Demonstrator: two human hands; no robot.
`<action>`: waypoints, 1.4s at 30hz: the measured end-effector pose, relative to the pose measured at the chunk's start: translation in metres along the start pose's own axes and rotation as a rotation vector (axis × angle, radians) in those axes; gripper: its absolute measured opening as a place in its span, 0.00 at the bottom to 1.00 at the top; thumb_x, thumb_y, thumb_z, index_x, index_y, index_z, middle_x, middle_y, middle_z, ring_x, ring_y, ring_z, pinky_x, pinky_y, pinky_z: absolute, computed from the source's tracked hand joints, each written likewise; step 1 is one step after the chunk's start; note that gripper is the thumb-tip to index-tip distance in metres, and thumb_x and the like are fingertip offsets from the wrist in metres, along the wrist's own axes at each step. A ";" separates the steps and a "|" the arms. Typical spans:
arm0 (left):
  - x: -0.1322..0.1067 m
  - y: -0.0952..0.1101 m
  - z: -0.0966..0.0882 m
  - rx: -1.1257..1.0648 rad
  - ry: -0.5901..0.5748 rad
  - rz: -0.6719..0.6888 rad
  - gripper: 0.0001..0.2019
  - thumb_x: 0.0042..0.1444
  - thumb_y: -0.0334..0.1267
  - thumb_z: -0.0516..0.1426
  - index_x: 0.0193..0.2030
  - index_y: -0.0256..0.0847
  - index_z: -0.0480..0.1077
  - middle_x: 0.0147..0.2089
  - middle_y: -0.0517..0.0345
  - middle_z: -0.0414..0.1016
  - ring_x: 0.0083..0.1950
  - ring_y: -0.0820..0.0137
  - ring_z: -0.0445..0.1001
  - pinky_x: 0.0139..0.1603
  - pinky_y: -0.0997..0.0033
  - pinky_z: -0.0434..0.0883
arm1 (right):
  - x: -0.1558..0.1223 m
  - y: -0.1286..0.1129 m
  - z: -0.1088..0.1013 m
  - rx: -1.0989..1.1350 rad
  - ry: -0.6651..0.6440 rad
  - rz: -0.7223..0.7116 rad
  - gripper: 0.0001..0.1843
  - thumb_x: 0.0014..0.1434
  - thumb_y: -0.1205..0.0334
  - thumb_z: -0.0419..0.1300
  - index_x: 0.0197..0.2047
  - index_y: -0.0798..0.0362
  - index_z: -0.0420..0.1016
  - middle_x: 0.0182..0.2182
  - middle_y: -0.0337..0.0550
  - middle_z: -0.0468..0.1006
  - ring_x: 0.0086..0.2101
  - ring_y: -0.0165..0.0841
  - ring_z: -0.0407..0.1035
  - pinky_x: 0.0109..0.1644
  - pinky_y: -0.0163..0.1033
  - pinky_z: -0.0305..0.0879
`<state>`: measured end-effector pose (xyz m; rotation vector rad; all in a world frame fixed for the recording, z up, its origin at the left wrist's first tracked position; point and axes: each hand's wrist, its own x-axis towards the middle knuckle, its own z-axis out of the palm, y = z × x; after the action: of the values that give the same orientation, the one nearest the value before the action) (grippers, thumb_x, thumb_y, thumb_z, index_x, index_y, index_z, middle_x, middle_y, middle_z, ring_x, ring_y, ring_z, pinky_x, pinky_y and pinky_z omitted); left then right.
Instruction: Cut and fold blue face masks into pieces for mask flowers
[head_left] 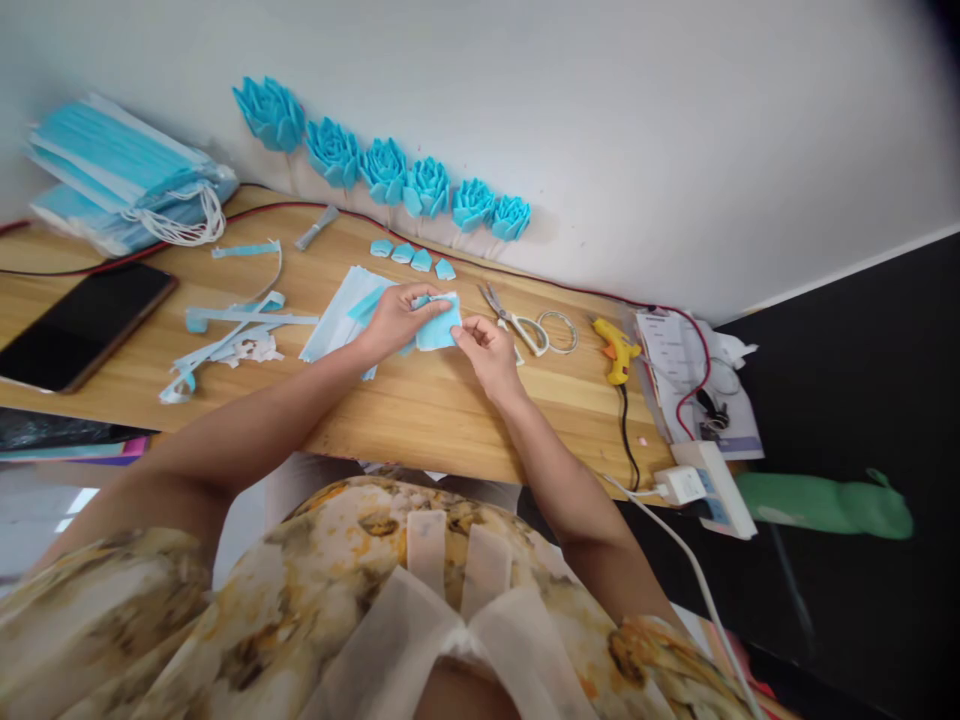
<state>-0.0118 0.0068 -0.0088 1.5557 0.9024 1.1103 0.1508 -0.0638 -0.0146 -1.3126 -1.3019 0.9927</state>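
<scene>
Between my two hands is a small blue square of mask fabric. My left hand pinches its upper left side, and my right hand pinches its right edge between thumb and finger. Under and beside my left hand lie white and blue mask fabric sheets, partly covered by that hand. Just beyond my hands sit several small folded blue petals in a row. To the right of my right hand are scissors with pale handles, lying with their blades apart.
Several blue fabric flowers on stems lean against the wall. Face masks, a phone and cut strips lie left. Rightward are a tape roll, a yellow glue gun, papers and a power strip.
</scene>
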 end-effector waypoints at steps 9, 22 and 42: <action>0.005 0.003 -0.005 -0.304 0.106 -0.003 0.16 0.59 0.52 0.66 0.36 0.42 0.71 0.19 0.67 0.67 0.19 0.76 0.62 0.25 0.73 0.63 | 0.003 -0.006 -0.014 -0.205 0.309 -0.226 0.12 0.61 0.50 0.62 0.36 0.50 0.76 0.32 0.39 0.80 0.33 0.31 0.72 0.40 0.39 0.68; -0.002 -0.001 0.003 -0.513 -0.207 -0.216 0.24 0.50 0.59 0.70 0.36 0.37 0.77 0.32 0.55 0.80 0.34 0.68 0.77 0.40 0.68 0.74 | -0.003 -0.008 -0.014 -0.619 0.114 -0.602 0.12 0.70 0.54 0.57 0.42 0.48 0.81 0.37 0.43 0.84 0.40 0.37 0.76 0.49 0.45 0.70; -0.005 0.007 0.001 -0.289 -0.144 -0.200 0.24 0.52 0.59 0.67 0.25 0.38 0.73 0.24 0.61 0.71 0.25 0.75 0.67 0.28 0.73 0.66 | 0.001 -0.010 -0.016 -0.173 0.158 -0.092 0.21 0.61 0.41 0.61 0.28 0.50 0.71 0.22 0.35 0.72 0.27 0.30 0.66 0.34 0.38 0.64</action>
<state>-0.0118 0.0004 -0.0035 1.2615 0.7455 0.9276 0.1646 -0.0650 -0.0022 -1.4179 -1.3367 0.7105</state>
